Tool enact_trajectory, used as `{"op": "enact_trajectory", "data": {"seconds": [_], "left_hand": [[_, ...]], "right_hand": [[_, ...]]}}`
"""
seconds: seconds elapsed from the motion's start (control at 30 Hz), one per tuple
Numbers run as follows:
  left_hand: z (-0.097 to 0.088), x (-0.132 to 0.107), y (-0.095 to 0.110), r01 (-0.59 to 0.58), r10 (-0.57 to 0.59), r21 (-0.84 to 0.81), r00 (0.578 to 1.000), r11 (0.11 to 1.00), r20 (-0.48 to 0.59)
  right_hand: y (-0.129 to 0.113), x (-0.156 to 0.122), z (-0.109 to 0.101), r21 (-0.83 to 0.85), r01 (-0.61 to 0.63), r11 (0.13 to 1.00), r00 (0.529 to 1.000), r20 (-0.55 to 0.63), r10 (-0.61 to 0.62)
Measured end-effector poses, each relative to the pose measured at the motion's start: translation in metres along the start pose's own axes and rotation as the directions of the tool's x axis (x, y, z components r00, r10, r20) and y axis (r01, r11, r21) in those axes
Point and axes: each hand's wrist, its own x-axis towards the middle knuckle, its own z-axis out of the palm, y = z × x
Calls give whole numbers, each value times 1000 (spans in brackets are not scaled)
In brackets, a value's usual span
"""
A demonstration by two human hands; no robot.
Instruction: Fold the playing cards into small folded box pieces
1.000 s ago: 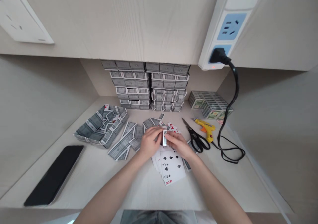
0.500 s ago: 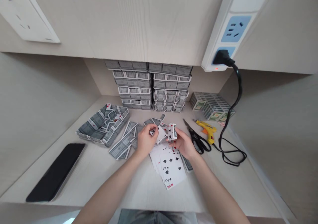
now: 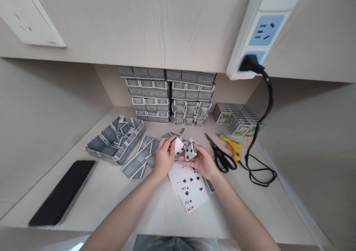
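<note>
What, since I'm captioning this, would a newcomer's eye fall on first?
Probably the two grey stacks, patterned like card backs, at the back of the desk. At the centre, the left hand and right hand hold playing cards; a yellow glue gun lies right of them.

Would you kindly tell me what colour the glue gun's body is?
The glue gun is yellow, with an orange trigger; it shows in the head view.

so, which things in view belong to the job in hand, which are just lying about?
Likely the job:
cards in left hand and right hand
loose cards
card-built tray
scissors, glue gun (untouched; probably tools)

Probably just lying about:
phone
back-right stack (role unclear)
</note>
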Motion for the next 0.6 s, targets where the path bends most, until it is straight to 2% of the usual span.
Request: {"op": "enact_trajectory", "data": {"seconds": [0.13,0.33,0.47,0.6], "left_hand": [[2,-2,-3,-21,23,-29,999,999,47],[4,-5,-3,34,-10,-177,990,984,139],[6,-6,1,-17,55,-198,981,980,188],[4,-6,9,-105,161,-204,946,973,282]], "right_hand": [[-1,0,0,35,81,996,997,-19,-81],[-1,6,-8,7,248,969,961,-132,-245],[1,7,-9,-92,331,939,921,-186,-343],[3,5,-8,-261,388,884,887,-155,-435]]}}
